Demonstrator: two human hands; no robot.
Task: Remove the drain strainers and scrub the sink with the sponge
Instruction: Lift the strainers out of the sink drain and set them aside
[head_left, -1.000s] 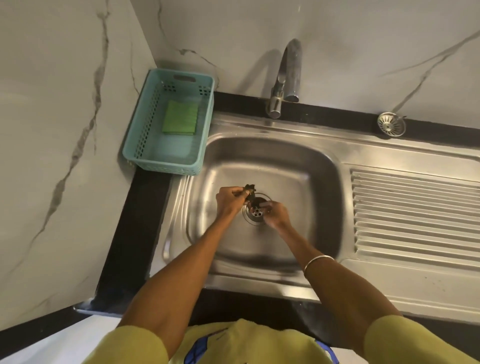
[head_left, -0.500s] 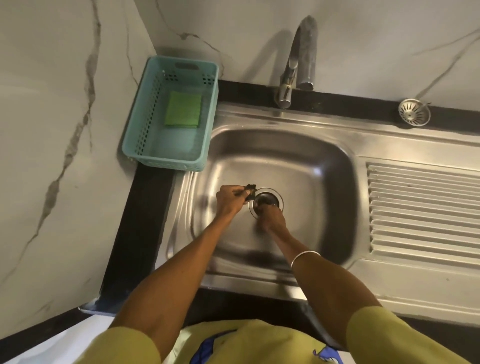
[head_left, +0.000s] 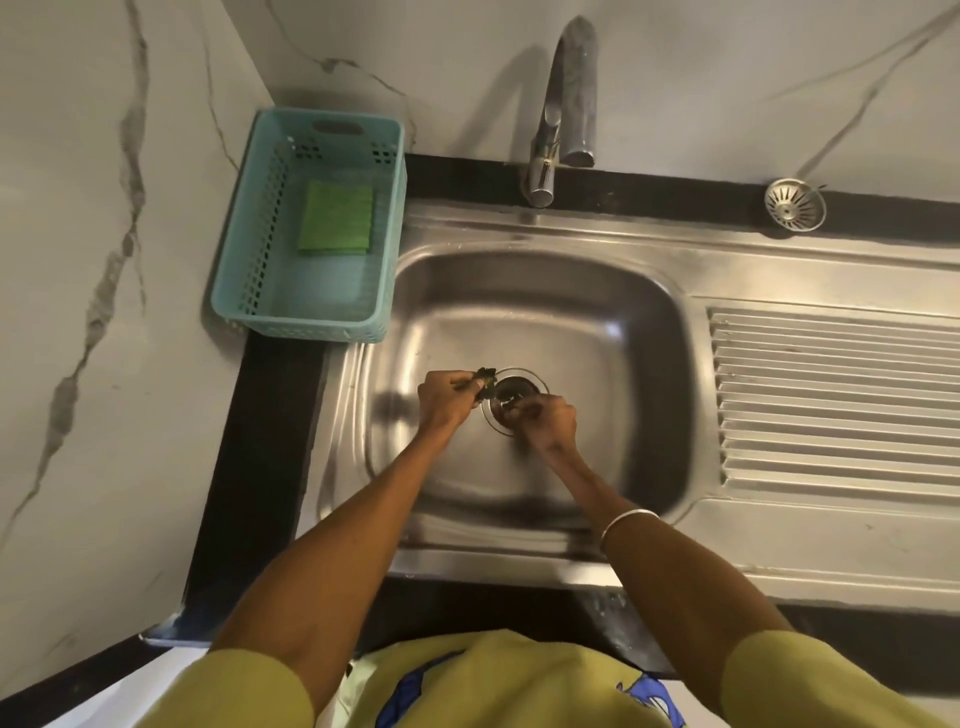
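Strainers: I see 1 metal strainer already on the ledge | left hand pinches dark piece (identity unclear) | right hand fingers at drain, grasp indeterminable | sponge untouched in basket; scrubbing pending.

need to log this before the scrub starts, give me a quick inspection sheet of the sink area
surface: steel sink with a ribbed drainboard on the right, set in a black counter
job's things: green sponge lies in the teal basket, untouched; one metal strainer sits on the back ledge; drain in the basin floor
clutter: nothing seen
grippers: left hand pinches a small dark piece beside the drain; right hand has its fingers at the drain opening, and whether they grip anything cannot be told
cables: nothing seen
surroundings: marble-look walls, faucet over the back of the sink
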